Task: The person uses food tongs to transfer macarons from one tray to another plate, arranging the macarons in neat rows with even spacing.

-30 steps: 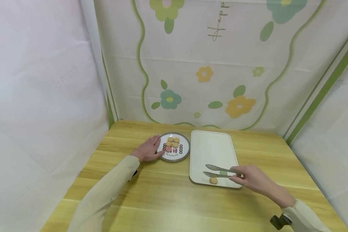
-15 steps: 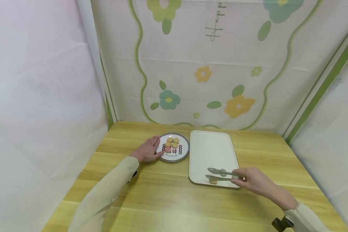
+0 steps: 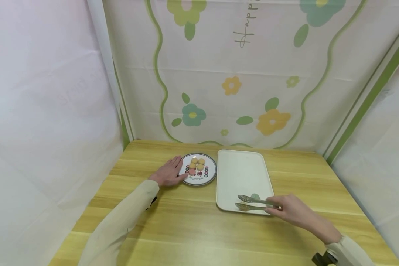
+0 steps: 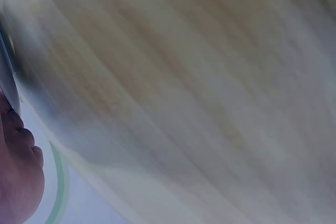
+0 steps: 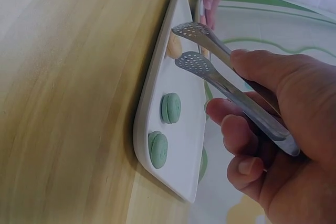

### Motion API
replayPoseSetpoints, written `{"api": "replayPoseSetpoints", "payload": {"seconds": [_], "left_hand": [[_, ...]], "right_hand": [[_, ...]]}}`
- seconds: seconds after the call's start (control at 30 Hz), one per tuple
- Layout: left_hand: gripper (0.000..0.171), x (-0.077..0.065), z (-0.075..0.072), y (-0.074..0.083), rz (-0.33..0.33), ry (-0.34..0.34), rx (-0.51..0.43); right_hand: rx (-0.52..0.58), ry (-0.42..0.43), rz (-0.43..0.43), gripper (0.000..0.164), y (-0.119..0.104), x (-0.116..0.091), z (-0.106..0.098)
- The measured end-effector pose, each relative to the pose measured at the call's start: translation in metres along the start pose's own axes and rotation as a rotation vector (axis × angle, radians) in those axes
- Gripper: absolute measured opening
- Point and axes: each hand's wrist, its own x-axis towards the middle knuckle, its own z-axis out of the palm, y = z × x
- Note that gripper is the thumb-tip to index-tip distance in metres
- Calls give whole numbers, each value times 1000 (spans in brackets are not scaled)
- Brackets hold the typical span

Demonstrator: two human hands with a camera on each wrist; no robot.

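Observation:
My left hand (image 3: 169,173) rests with straight fingers at the left rim of a round white plate (image 3: 211,162), thumb over its edge. Several yellow macarons (image 3: 200,167) and a pink macaron (image 3: 192,171) lie on the plate. My right hand (image 3: 290,210) grips metal tongs (image 5: 236,96) with perforated tips, spread apart over the near end of a cream tray (image 3: 242,170). Close by the tips is a yellow macaron (image 5: 173,46), partly hidden by them in the head view. Two green macarons (image 5: 170,108) stand out beside it in the right wrist view.
The plate and tray sit side by side on a wood-grain table (image 3: 186,229). Behind them hangs a white floral cloth (image 3: 199,85), and pale panels (image 3: 46,111) close in both sides. The left wrist view mostly shows blurred tabletop.
My right hand and the tongs have moved slightly toward me, and the tips now overlap the yellow macaron on the tray. My left hand stays at the plate.

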Motion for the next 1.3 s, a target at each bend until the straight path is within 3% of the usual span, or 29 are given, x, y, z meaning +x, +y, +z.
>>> {"api": "replayPoseSetpoints", "payload": {"seconds": [0.4, 0.8, 1.3], "left_hand": [[88, 2, 0, 0, -13, -33, 12], [86, 3, 1, -2, 1, 6, 14], [86, 2, 0, 0, 3, 1, 25]], "right_hand": [[-9, 4, 3, 22, 2, -2, 3], [-22, -21, 59, 31, 3, -3, 4], [6, -11, 71, 36, 4, -6, 4]]}}
